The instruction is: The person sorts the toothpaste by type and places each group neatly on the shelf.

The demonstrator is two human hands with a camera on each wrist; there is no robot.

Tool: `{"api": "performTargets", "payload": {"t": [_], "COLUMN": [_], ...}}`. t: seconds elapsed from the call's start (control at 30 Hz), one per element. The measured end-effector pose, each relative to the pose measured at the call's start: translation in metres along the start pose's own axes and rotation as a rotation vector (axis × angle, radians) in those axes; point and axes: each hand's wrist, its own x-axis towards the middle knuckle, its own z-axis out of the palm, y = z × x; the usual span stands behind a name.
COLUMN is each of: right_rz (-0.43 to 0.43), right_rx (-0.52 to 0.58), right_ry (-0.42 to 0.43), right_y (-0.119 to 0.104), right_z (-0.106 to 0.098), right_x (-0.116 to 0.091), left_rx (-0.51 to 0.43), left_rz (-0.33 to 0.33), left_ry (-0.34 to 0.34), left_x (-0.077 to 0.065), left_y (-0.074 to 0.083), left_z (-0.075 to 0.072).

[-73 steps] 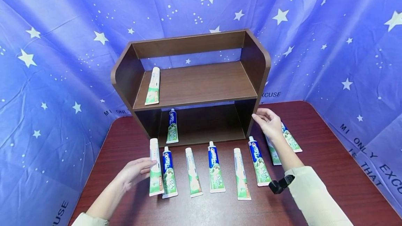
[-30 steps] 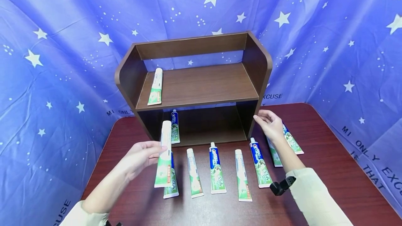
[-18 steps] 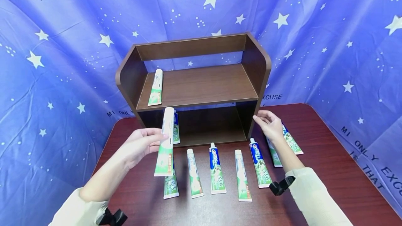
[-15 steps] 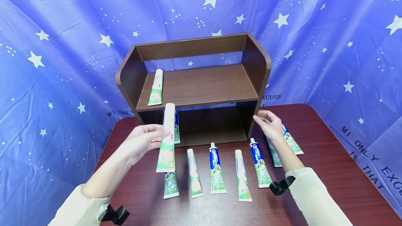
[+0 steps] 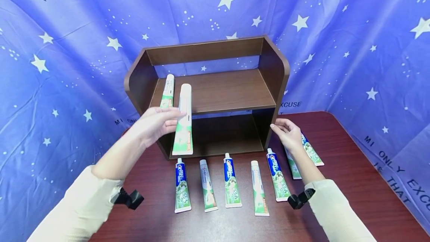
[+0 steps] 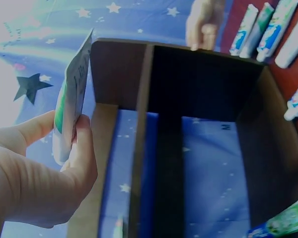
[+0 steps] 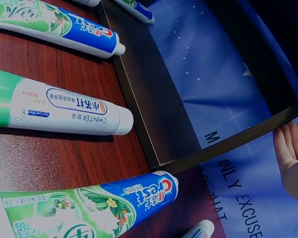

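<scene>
My left hand (image 5: pixel 152 128) pinches a white-and-green toothpaste tube (image 5: pixel 183 133) between thumb and fingers, cap end up. It is held in front of the brown two-tier shelf (image 5: pixel 231 90), its cap overlapping the upper board in the head view. Another white-and-green tube (image 5: pixel 167 90) lies at the left of that board, its lower end hidden by my hand. On the lower tier a blue-and-green tube (image 6: pixel 285 223) shows in the left wrist view; the held tube hides it from the head view. My right hand (image 5: pixel 288 133) grips the shelf's right side panel (image 7: pixel 238 141) at its edge.
Before the shelf, a row of tubes lies on the red-brown table (image 5: pixel 151 216), blue-and-green ones (image 5: pixel 182 186) alternating with white-and-green ones (image 5: pixel 259 188). Further tubes (image 5: pixel 310 148) lie beyond my right forearm. A starry blue curtain (image 5: pixel 201 6) surrounds the table.
My left hand has raised the toothpaste tube from the table's left side, up and slightly rightward, to the height of the upper tier. My right hand stays at the side panel.
</scene>
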Motion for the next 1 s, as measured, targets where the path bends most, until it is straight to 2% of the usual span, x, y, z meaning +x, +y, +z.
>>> {"api": "performTargets", "payload": {"t": [0.3, 0.47, 0.6, 0.7, 0.87, 1.0], "right_rz": [0.023, 0.0, -0.014, -0.008, 0.004, 0.01], "right_rx": [-0.002, 0.001, 0.018, 0.026, 0.041, 0.042], "right_ry": [0.016, 0.007, 0.003, 0.012, 0.023, 0.021], "right_y": [0.0, 0.001, 0.001, 0.0, -0.004, -0.004], "right_z": [0.002, 0.002, 0.001, 0.001, 0.003, 0.003], "right_x": [0.001, 0.002, 0.002, 0.002, 0.0, -0.001], "left_rx": [0.004, 0.119, 0.26, 0.31, 0.312, 0.281], "left_rz": [-0.026, -0.036, -0.098, -0.164, -0.247, -0.26], "left_ry": [0.022, 0.067, 0.118, 0.149, 0.162, 0.151], "left_x": [0.02, 0.037, 0.053, 0.067, 0.091, 0.107], "left_y": [0.043, 0.056, 0.067, 0.078, 0.088, 0.086], "left_z": [-0.001, -0.003, -0.002, -0.001, -0.002, -0.005]}}
